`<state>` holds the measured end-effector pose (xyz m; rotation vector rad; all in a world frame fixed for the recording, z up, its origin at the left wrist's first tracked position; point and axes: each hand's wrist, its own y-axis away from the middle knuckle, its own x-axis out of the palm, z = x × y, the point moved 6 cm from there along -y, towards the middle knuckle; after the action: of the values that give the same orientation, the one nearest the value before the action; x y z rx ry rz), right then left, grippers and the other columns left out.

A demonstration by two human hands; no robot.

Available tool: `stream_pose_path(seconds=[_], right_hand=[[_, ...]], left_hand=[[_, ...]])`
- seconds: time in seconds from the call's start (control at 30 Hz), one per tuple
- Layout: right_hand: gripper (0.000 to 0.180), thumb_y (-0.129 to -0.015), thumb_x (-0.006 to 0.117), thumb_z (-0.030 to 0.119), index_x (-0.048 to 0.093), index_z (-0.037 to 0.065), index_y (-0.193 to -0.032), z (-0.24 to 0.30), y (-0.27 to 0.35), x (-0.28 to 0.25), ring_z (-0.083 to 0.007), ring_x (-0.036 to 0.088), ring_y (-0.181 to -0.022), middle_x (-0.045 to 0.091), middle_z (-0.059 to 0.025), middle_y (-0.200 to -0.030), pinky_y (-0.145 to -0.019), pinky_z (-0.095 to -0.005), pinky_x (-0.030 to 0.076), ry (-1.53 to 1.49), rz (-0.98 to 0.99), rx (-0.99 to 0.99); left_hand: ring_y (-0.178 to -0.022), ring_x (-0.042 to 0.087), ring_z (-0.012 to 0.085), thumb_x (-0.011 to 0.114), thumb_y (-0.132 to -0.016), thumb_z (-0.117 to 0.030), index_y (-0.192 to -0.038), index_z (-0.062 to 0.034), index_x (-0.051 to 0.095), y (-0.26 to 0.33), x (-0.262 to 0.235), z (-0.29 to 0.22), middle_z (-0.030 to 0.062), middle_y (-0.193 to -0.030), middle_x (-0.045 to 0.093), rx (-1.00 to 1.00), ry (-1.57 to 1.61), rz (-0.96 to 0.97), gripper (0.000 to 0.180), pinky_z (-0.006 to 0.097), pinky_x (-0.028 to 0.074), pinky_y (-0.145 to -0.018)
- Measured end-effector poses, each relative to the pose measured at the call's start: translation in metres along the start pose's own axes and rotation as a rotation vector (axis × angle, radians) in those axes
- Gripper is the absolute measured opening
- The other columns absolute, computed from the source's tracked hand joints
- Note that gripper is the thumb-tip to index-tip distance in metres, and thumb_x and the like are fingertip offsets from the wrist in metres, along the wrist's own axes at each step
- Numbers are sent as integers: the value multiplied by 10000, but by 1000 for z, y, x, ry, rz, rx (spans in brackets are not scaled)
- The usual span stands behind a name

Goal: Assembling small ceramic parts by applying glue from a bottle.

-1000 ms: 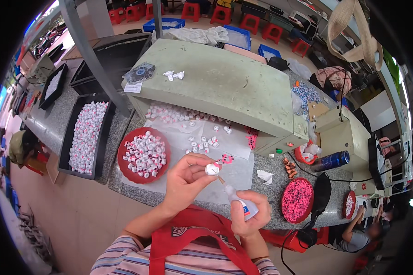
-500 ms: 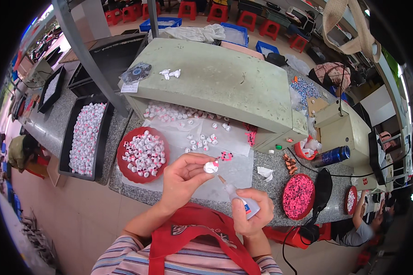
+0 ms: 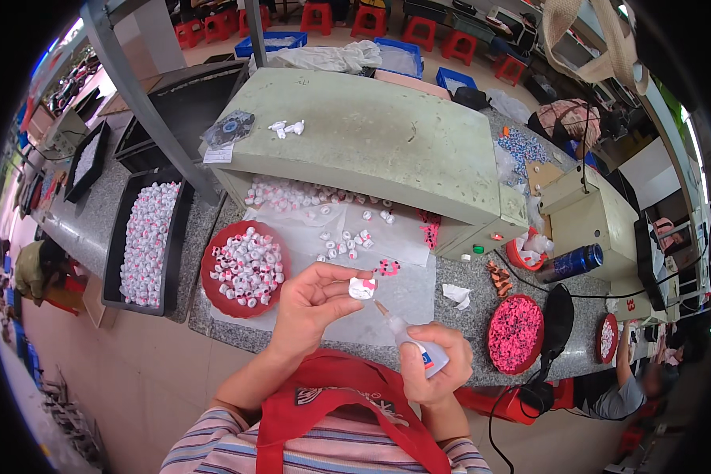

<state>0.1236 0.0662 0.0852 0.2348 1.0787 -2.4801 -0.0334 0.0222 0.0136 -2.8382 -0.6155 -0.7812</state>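
Between thumb and fingers, my left hand (image 3: 312, 304) pinches a small white figure part with a pink patch (image 3: 362, 288). My right hand (image 3: 436, 363) is wrapped round a translucent glue bottle (image 3: 420, 347), tilted so that its narrow tip points up at the white part, a small gap apart. Just beyond the part, a few pink and black bits (image 3: 388, 268) lie on white paper (image 3: 403, 316). More white parts (image 3: 346, 245) are scattered farther back on the paper. To the left, a red bowl (image 3: 210, 294) holds many similar parts.
A pale green metal hood (image 3: 363, 118) spans the back, parts heaped beneath it. A black tray (image 3: 112, 268) of white parts stands left. Right are a red bowl of pink pieces (image 3: 515, 333), a blue can (image 3: 570, 263), a crumpled tissue (image 3: 456, 295) and a black cable (image 3: 608, 297).
The white part has turned slightly in my left fingers, so its pink patch now shows toward the upper right. The glue bottle stays nearly in place.
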Motion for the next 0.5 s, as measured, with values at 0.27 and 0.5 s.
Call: stream_pose_path(seconds=[0.27,0.5], right_hand=[[172,-650,621,9,555,-16,-807,1,1,-4,-204,582,-515,609,-113,-675,-473,-268,453,23,13,21],[161,-659,618,16,565,-16,-807,-6,2,-1,-196,593,-530,612,-120,-677,-486,-260,458,-7,40,69]], left_hand=[[-955,574,199,558,-727,124,-997,47,497,1,-3,1,179,-1053,566,34,-4,25,287,273,471,-811],[-953,575,199,559,-726,123,-996,50,499,-2,-2,7,176,-1048,567,-14,-2,33,286,272,474,-804]])
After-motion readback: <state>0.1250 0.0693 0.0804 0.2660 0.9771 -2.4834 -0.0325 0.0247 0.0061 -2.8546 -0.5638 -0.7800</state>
